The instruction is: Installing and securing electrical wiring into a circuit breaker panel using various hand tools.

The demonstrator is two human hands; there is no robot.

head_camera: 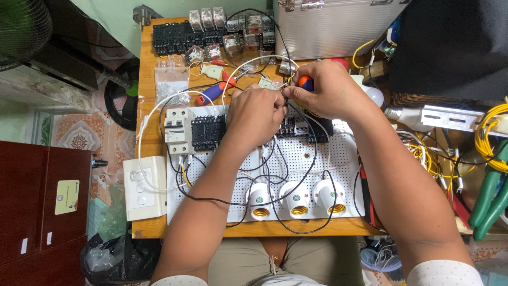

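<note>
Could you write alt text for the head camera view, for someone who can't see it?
A person's left hand and right hand, gripping an orange-handled screwdriver, work on wires above a white perforated board carrying a circuit breaker and three lamp sockets.

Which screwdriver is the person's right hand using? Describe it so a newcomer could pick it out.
Start at the white perforated board on the wooden table. Above its top edge, the right hand grips a screwdriver, only its orange and blue handle end showing. The other screwdriver lies loose on the table to the left, untouched.
</note>
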